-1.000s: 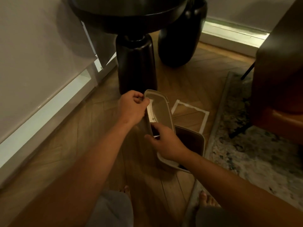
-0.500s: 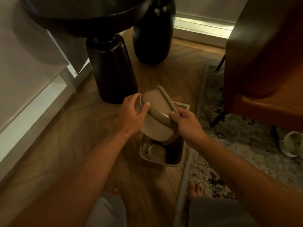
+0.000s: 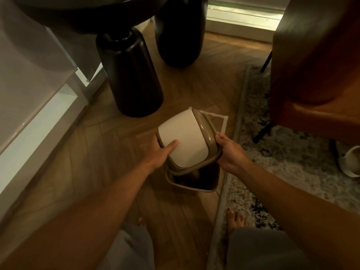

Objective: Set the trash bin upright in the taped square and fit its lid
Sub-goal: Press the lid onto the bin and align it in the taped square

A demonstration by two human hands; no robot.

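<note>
A: Lid status?

B: Swing-top lid (image 3: 185, 142), white flap in a taupe frame, held tilted in the air right over the trash bin (image 3: 191, 185). Not seated.

A: Bin?

B: Upright on the wood floor (image 3: 109, 152), mouth open, only the near rim showing under the lid. It stands just on the near side of the taped square (image 3: 219, 121); the white tape corner shows past the lid. Can't tell whether the bin base overlaps the tape.

A: Hands?

B: Left hand (image 3: 163, 151) grasps the lid's left edge, thumb pressed flat on the white flap. Right hand (image 3: 228, 152) clamps the frame's right edge, fingers curled under. Both arms bare.

A: Around the bin?

B: Black pedestal table base (image 3: 130, 75) beyond it to the left, a second black rounded piece (image 3: 179, 30) farther back. Patterned rug (image 3: 288, 164) edge just right of the bin, brown leather chair (image 3: 315, 65) on the rug. Bare toes (image 3: 234, 219) on the rug edge nearer than the bin, grey trouser knees (image 3: 259, 248) below.
</note>
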